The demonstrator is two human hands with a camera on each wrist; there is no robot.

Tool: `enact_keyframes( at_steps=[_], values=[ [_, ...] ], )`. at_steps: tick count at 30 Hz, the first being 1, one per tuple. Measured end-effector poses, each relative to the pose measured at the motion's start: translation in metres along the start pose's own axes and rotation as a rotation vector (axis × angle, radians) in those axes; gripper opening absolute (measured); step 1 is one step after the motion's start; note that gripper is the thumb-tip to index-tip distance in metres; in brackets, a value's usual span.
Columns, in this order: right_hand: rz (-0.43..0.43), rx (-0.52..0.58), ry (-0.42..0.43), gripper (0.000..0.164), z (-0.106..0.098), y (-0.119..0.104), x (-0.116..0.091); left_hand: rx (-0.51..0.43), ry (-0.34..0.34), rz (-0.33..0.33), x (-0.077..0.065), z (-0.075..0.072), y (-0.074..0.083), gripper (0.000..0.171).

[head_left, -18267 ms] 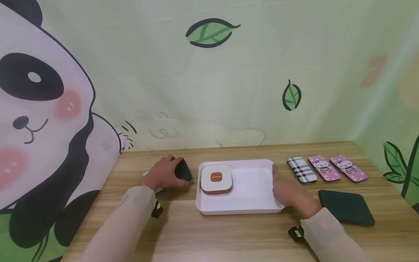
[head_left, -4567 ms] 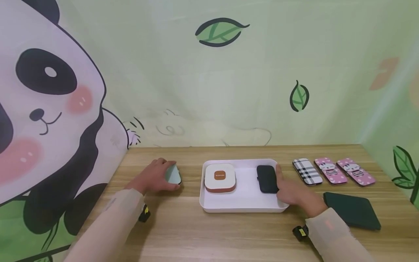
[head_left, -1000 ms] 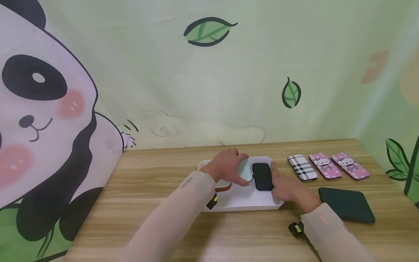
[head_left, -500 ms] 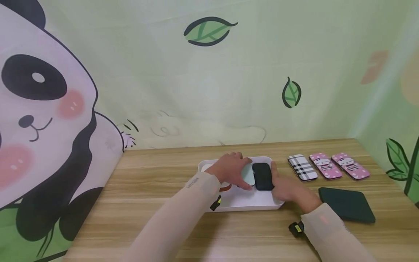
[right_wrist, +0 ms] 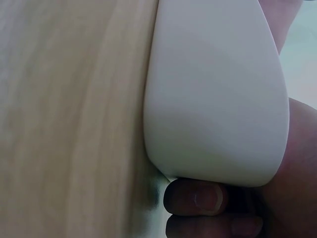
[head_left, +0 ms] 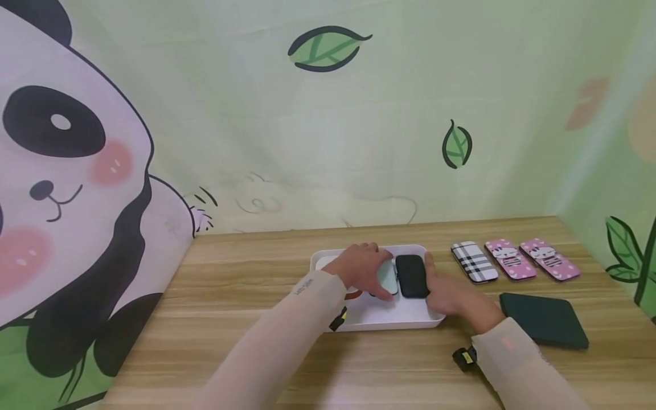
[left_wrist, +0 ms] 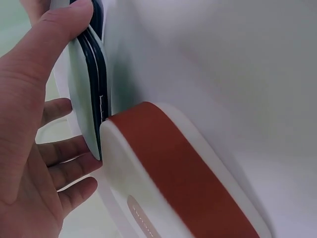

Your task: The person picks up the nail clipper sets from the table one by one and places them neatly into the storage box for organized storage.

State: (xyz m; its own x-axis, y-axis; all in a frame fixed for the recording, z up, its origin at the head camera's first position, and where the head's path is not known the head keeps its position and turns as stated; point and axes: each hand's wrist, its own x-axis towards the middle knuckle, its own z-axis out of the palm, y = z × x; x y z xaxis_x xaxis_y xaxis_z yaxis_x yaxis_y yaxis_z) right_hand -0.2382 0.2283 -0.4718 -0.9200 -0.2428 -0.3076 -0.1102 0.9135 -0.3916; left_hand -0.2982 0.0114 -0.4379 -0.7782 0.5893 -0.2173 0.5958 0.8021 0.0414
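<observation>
My left hand (head_left: 361, 269) is over the white tray (head_left: 384, 320), pinching a pale green flat case (head_left: 388, 277) between thumb and fingers. In the left wrist view the pale green case (left_wrist: 81, 94) shows two dark edges and touches a white box with a red-brown band (left_wrist: 173, 168). Just right of it in the tray lies a black case (head_left: 411, 276). My right hand (head_left: 450, 293) grips the tray's right end. The right wrist view has fingertips (right_wrist: 195, 197) curled at the corner of the tray (right_wrist: 218, 94). My left forearm hides most of the banded box in the head view.
Right of the tray lie a black-and-white plaid case (head_left: 474, 262) and two pink cat-print cases (head_left: 509, 259). Nearer me is a dark green flat rectangular item (head_left: 544, 320). Behind the wooden table (head_left: 246, 319) hangs a printed backdrop (head_left: 328, 142).
Since the earliest frame, the black case has gone from the table's left into the tray. My left hand has since carried the pale green case from the left beside it. My right hand stays put.
</observation>
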Motion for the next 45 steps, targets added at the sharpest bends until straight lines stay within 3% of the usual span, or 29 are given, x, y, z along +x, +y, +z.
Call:
enact_keyframes(
  at_steps=[28, 45],
  values=[
    [-0.015, -0.029, 0.007, 0.097, -0.001, -0.001, -0.001, 0.031, -0.102, -0.047, 0.0, -0.001, 0.008, 0.102],
    [-0.005, -0.032, 0.006, 0.097, -0.001, -0.002, -0.002, 0.035, -0.116, -0.041, -0.005, -0.004, 0.011, 0.1]
  ],
)
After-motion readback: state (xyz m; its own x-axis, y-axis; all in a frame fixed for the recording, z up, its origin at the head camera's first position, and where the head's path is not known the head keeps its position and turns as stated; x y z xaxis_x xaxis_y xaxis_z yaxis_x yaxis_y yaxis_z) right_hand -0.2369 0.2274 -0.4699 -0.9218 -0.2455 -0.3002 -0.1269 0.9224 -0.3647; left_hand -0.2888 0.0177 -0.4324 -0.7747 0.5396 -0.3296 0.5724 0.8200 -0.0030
